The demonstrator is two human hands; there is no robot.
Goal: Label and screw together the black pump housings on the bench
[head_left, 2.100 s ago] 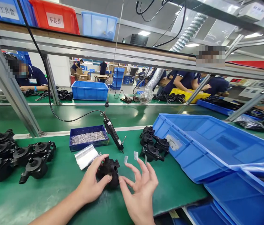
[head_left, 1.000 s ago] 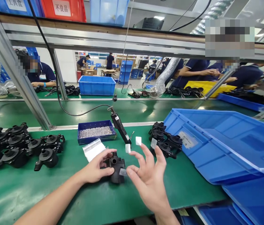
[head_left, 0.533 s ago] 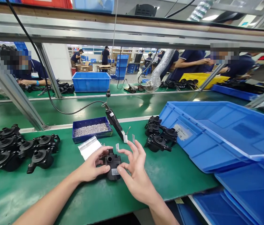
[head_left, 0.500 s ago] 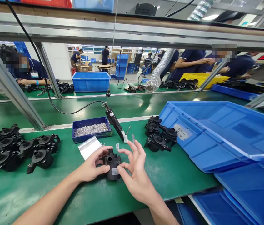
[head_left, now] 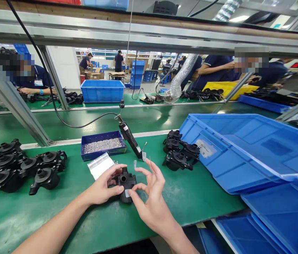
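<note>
My left hand (head_left: 108, 185) is closed around the left side of a black plastic pump housing (head_left: 126, 180), which stands on the green bench top. Thumb and index finger of my right hand (head_left: 151, 192) pinch a small silvery label (head_left: 127, 193) against the front of the housing. Other small labels cling to the raised fingertips of that hand, one label (head_left: 135, 164) at the index finger and another label (head_left: 144, 156) farther right. Behind the left hand lies a white label sheet (head_left: 100, 165). A hanging black electric screwdriver (head_left: 130, 137) points down behind the right hand.
A dark blue tray (head_left: 85, 155) holds many small metal screws. Several black housings (head_left: 43, 178) stand at the left, and more housings (head_left: 176, 160) stand at the right beside a large blue bin (head_left: 233, 155). A metal frame post (head_left: 19, 91) rises at the left. Co-workers sit beyond the bench.
My right thumb and index finger have shifted slightly left, and the label on the housing has turned from lying sideways to more upright. My left hand keeps its hold.
</note>
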